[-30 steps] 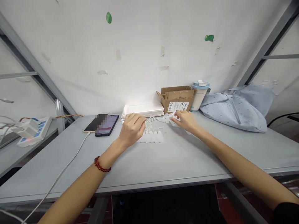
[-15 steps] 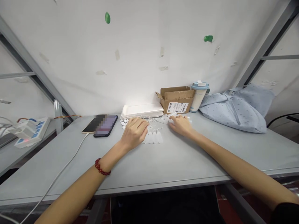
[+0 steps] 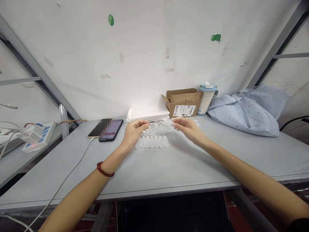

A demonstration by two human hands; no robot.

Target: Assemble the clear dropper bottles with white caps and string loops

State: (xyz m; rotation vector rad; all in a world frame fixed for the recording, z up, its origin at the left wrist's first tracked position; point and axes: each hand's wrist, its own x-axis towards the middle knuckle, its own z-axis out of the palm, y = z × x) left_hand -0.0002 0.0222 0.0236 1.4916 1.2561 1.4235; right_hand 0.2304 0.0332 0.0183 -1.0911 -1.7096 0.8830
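My left hand [image 3: 133, 132], with a red bead bracelet [image 3: 104, 170] on its wrist, is closed in a pinch over a tangle of thin white cords [image 3: 154, 127]. What lies between its fingertips is too small to make out. My right hand [image 3: 187, 126] pinches a translucent white piece [image 3: 168, 122] just above the table. Below the hands, several translucent white tags [image 3: 151, 142] with rounded ends lie side by side in a row, thin cords running from their far ends.
Behind the hands are a stack of white envelopes [image 3: 148, 113], an open cardboard box [image 3: 183, 104] and a blue-lidded cup [image 3: 206, 98]. A light blue fabric bag [image 3: 243, 114] lies right. Two phones [image 3: 112, 130], one on a white cable [image 3: 72, 172], rest left, near a power strip [image 3: 42, 138].
My left hand has shifted slightly left and turned, uncovering more of the tag row. My right hand has lifted from the table with the translucent piece in its fingers.
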